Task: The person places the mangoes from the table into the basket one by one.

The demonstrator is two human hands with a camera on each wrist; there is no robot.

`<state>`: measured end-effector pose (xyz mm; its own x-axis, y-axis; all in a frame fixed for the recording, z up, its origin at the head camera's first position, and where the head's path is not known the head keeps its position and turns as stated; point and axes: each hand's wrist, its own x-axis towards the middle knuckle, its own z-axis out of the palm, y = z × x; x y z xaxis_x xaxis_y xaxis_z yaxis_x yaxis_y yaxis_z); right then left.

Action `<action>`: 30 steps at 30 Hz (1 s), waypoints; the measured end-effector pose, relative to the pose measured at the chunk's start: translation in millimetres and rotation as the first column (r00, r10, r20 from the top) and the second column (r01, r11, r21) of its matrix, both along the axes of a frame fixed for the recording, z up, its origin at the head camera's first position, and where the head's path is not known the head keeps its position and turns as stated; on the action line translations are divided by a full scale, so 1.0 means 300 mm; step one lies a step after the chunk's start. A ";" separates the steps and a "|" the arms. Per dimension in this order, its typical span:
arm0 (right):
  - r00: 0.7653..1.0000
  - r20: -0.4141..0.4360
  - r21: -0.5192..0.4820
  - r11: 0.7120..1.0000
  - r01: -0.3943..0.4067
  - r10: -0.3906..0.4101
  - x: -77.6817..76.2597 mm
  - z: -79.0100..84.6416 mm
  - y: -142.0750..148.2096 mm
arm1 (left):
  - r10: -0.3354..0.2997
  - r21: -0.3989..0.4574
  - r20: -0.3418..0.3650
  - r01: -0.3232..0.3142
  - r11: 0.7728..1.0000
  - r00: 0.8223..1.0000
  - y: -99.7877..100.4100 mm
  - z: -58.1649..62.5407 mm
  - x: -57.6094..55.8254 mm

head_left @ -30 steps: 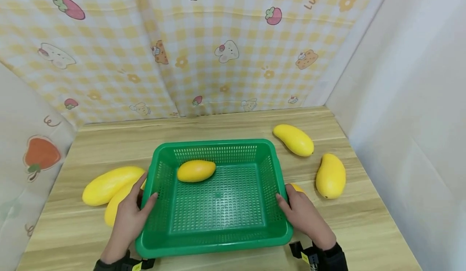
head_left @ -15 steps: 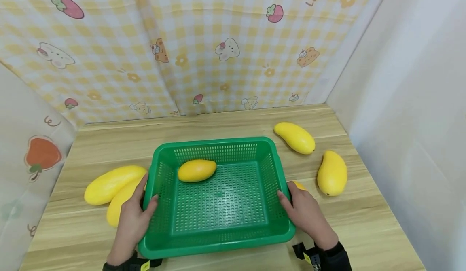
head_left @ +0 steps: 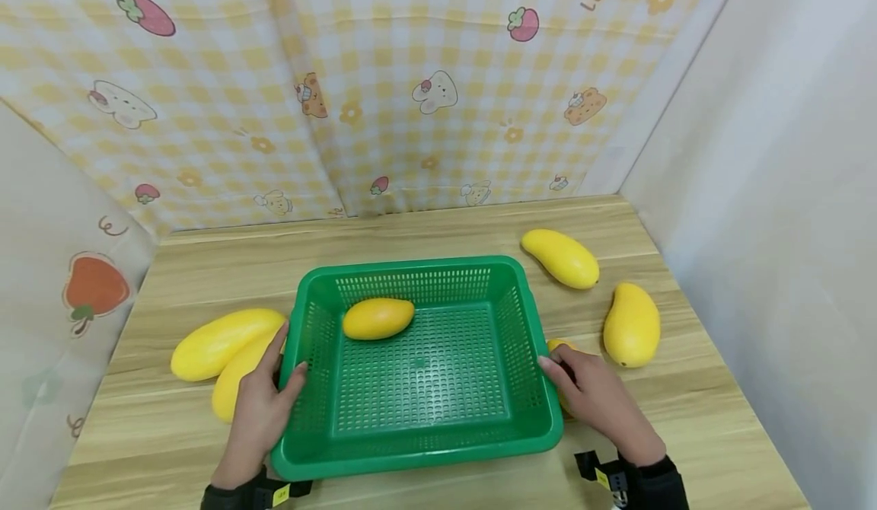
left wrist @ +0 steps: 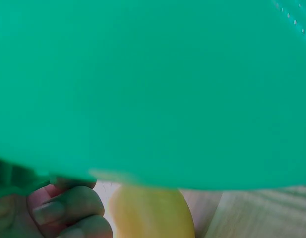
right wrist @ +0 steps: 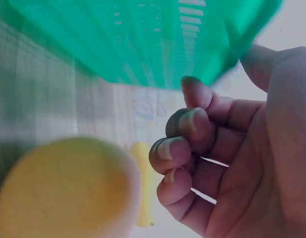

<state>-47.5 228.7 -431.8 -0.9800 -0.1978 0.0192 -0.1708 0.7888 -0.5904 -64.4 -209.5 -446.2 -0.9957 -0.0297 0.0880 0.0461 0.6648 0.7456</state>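
A green plastic basket (head_left: 425, 449) with slotted walls sits in front of me, and a yellow mango (head_left: 378, 319) lies in its far left part. At the left side of the basket, my left hand (head_left: 263, 411) grips the rim, thumb inside and fingers outside. My right hand (head_left: 603, 396) pinches the right rim between thumb and forefinger; its other fingers curl loosely below, as the right wrist view shows. Beside that hand lies a mango (right wrist: 68, 193), mostly hidden by basket and hand in the head view. In the left wrist view, the basket wall (left wrist: 157, 89) hides most of the scene.
Two more mangoes lie at the right, one farther back (head_left: 562, 259) and one nearer the edge (head_left: 632, 325). On the left, two large mangoes (head_left: 222, 342) touch each other near my left hand. A checked cloth (head_left: 384, 99) hangs behind the wooden table (head_left: 123, 434).
My right hand has shifted outward and its hold on the rim has loosened, showing a gap between thumb and forefinger. The whole scene has slid slightly right in view. My left hand keeps its grip.
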 end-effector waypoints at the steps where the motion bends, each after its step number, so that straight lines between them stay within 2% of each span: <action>1: 1.000 -0.004 -0.002 1.000 0.002 -0.002 0.002 0.002 0.008 | 0.000 0.000 0.003 0.000 1.000 1.000 -0.001 0.001 0.001; 4: 1.000 -0.009 0.022 1.000 0.020 -0.020 0.008 0.014 0.032 | -0.002 -0.005 0.008 0.002 1.000 1.000 -0.002 0.004 0.000; 10: 0.991 -0.135 0.108 0.994 0.016 -0.001 0.005 0.028 0.079 | -0.018 -0.029 -0.002 0.018 0.999 1.000 -0.001 0.008 -0.008; 13: 0.987 -0.162 0.124 0.991 0.041 -0.020 0.008 0.026 0.097 | -0.026 -0.026 0.004 0.026 0.999 1.000 0.001 0.008 -0.010; 23: 0.984 -0.138 0.132 0.983 0.129 -0.110 0.027 -0.010 0.100 | -0.020 -0.015 0.003 0.020 1.000 1.000 0.002 -0.001 -0.004; 30: 0.985 -0.141 0.124 0.985 0.116 -0.098 0.023 -0.052 0.092 | -0.007 0.007 0.034 0.006 1.000 0.999 -0.001 -0.001 -0.002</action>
